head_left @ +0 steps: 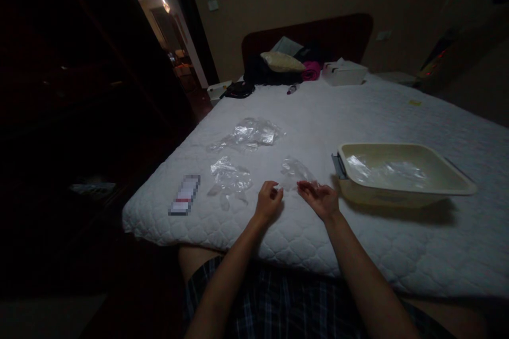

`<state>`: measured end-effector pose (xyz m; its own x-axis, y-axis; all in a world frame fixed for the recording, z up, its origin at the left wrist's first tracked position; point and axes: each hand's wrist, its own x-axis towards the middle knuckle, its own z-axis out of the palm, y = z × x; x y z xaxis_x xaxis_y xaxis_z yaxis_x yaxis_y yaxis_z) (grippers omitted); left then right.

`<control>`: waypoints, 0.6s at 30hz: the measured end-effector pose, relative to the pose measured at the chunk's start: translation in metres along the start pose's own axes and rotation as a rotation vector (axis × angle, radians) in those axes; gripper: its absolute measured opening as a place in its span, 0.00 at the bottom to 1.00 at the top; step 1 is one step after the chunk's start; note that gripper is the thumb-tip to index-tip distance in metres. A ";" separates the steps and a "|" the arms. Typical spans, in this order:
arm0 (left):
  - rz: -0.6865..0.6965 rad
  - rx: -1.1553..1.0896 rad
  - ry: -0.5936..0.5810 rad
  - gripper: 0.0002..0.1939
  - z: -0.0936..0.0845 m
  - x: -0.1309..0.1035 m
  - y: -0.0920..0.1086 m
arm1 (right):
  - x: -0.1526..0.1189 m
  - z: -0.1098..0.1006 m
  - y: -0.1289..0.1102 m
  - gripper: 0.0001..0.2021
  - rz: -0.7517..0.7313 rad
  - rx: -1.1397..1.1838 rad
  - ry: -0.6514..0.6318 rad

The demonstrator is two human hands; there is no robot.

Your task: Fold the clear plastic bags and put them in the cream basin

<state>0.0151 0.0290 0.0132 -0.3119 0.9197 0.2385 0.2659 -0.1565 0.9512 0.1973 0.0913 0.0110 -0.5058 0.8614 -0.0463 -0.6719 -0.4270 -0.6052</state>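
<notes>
A crumpled clear plastic bag (296,169) lies on the white quilted bed, just beyond and between my hands. My left hand (269,201) is curled, with thumb and fingertips pinched at the near edge of this bag. My right hand (321,200) is turned partly palm up at the bag's right side, its fingers stretched towards the left and touching or nearly touching the plastic. More clear plastic bags lie to the left: one crumpled bag (230,175) near my left hand and a larger heap of plastic (254,133) farther back.
Right of my right hand stands a cream plastic basin (401,200) with grey handles and clear plastic inside. A blurred-out phone-like object (185,195) lies near the left bed edge. Farther back are a white box (344,74), a pillow (282,62) and a dark bag (239,89).
</notes>
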 end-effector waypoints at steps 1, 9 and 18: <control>-0.142 -0.173 -0.030 0.17 0.006 0.002 -0.002 | -0.001 0.001 0.000 0.03 0.038 -0.010 -0.028; -0.590 -0.931 -0.220 0.22 -0.005 0.024 -0.008 | -0.007 0.001 0.006 0.05 0.343 -0.251 -0.278; -0.493 -0.842 -0.195 0.11 -0.005 0.016 -0.014 | -0.007 0.006 0.006 0.10 0.398 -0.345 -0.423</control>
<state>0.0016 0.0436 0.0051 -0.0377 0.9820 -0.1850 -0.6109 0.1238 0.7819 0.1936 0.0808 0.0124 -0.8947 0.4444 -0.0453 -0.2148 -0.5170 -0.8286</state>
